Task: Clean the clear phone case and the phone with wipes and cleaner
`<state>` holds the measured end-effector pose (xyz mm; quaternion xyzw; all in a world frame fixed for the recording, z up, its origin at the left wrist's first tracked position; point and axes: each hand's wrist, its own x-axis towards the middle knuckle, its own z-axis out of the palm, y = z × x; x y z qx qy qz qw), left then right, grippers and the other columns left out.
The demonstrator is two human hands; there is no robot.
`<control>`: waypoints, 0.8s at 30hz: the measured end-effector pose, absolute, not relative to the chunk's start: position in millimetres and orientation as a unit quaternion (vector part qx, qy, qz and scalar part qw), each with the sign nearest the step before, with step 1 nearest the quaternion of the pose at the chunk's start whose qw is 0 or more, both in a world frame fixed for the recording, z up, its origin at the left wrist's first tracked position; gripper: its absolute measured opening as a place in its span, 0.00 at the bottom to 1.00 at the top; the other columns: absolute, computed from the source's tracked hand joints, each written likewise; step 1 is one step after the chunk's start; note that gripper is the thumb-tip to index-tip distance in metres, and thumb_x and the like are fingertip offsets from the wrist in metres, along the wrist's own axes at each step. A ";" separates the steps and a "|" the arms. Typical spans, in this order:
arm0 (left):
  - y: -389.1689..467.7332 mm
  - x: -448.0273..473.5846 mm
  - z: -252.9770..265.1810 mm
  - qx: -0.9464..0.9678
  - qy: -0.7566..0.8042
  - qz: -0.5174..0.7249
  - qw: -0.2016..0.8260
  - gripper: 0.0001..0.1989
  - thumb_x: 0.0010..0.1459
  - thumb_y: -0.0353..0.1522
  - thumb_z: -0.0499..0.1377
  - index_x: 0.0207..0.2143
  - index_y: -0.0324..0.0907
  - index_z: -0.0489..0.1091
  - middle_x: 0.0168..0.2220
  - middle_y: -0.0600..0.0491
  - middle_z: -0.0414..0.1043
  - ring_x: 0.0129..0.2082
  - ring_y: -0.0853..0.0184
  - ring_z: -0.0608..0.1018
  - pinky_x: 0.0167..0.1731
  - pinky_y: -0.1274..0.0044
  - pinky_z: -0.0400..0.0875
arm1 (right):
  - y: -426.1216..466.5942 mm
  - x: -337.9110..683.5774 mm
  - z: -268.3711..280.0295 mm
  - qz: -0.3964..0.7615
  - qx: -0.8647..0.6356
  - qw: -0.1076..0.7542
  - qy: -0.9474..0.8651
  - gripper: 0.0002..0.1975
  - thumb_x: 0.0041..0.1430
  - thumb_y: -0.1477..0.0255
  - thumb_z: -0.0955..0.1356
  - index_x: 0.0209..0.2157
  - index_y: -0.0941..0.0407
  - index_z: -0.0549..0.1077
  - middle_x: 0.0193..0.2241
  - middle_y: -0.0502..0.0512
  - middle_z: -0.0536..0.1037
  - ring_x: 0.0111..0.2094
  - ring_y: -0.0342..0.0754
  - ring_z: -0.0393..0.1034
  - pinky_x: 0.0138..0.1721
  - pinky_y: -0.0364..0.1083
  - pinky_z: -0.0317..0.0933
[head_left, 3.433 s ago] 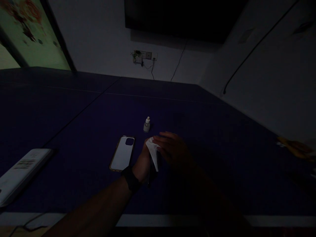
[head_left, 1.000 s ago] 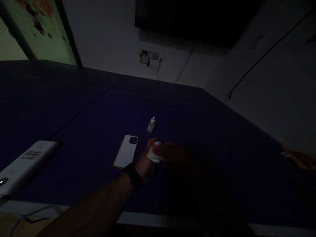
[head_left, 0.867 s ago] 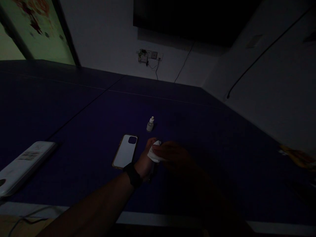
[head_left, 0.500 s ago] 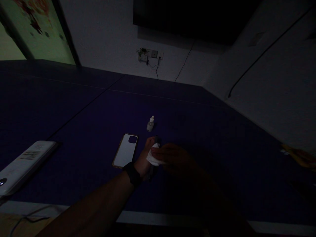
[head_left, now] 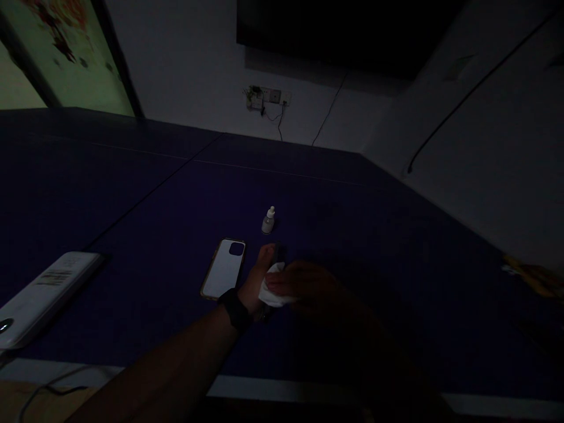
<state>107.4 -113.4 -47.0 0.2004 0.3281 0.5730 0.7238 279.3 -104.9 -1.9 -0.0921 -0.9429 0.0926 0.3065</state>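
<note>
My left hand [head_left: 257, 276], with a dark band at its wrist, grips a dark, flat phone [head_left: 279, 254] by its left edge. Much of the phone is covered or lost in the dimness. In my right hand [head_left: 304, 285] is a white cloth [head_left: 272, 294], pressed by the fingers against the phone's face. Just left of my left hand lies a phone case [head_left: 224, 269] with a pale back, a brownish rim and a camera cutout. A small clear bottle [head_left: 268, 223] with a white dropper cap stands beyond both hands.
A long white device [head_left: 46, 294] with a label lies at the left of the dark blue tabletop [head_left: 176, 200], a cable near it at the front edge. Something yellow [head_left: 531, 276] is at the far right. Wall sockets [head_left: 268, 97] and a dark screen [head_left: 343, 35] are ahead.
My right hand has slid the cloth slightly down the phone, towards me. More of the phone's far end shows. The case and bottle stay where they were.
</note>
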 end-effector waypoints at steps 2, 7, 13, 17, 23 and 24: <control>-115.1 109.4 -45.6 0.209 0.348 0.570 0.714 0.24 0.55 0.47 0.73 0.44 0.43 0.70 0.28 0.61 0.67 0.24 0.75 0.71 0.25 0.82 0.64 | -102.6 279.3 -2.9 0.065 -0.130 0.327 -0.934 0.20 0.76 0.71 0.64 0.65 0.52 0.73 0.54 0.58 0.86 0.49 0.49 0.82 0.51 0.49 0.77; -117.7 111.0 -46.6 0.231 0.368 0.561 0.704 0.27 0.55 0.51 0.71 0.48 0.45 0.70 0.28 0.61 0.68 0.23 0.73 0.70 0.24 0.80 0.62 | -100.6 281.0 -3.6 0.044 -0.171 0.334 -0.926 0.22 0.75 0.74 0.64 0.66 0.53 0.73 0.56 0.60 0.84 0.48 0.49 0.81 0.50 0.49 0.77; -116.2 108.7 -41.1 0.226 0.352 0.588 0.692 0.26 0.53 0.49 0.74 0.43 0.42 0.71 0.32 0.58 0.69 0.31 0.71 0.72 0.33 0.79 0.68 | -107.3 281.7 0.2 0.084 -0.124 0.303 -0.941 0.21 0.75 0.73 0.64 0.65 0.51 0.74 0.55 0.57 0.86 0.50 0.49 0.81 0.51 0.50 0.76; -118.5 111.5 -40.3 0.220 0.348 0.575 0.707 0.29 0.53 0.49 0.74 0.48 0.44 0.68 0.31 0.59 0.69 0.28 0.72 0.71 0.30 0.79 0.66 | -104.4 280.4 -1.5 0.023 -0.205 0.324 -0.923 0.23 0.74 0.77 0.63 0.65 0.51 0.74 0.57 0.58 0.84 0.49 0.49 0.81 0.53 0.51 0.76; -116.0 104.7 -42.9 0.243 0.363 0.574 0.693 0.27 0.54 0.51 0.73 0.44 0.43 0.71 0.33 0.59 0.69 0.30 0.72 0.71 0.32 0.79 0.68 | -110.9 281.9 1.8 0.090 -0.099 0.285 -0.949 0.19 0.74 0.73 0.64 0.63 0.54 0.74 0.54 0.58 0.86 0.50 0.48 0.81 0.53 0.50 0.74; -116.1 104.3 -43.2 0.252 0.363 0.572 0.691 0.27 0.54 0.51 0.73 0.44 0.43 0.71 0.33 0.59 0.69 0.31 0.72 0.71 0.33 0.79 0.68 | -111.7 282.1 2.9 0.095 -0.093 0.286 -0.949 0.18 0.75 0.72 0.64 0.62 0.54 0.75 0.54 0.57 0.86 0.50 0.48 0.81 0.53 0.50 0.74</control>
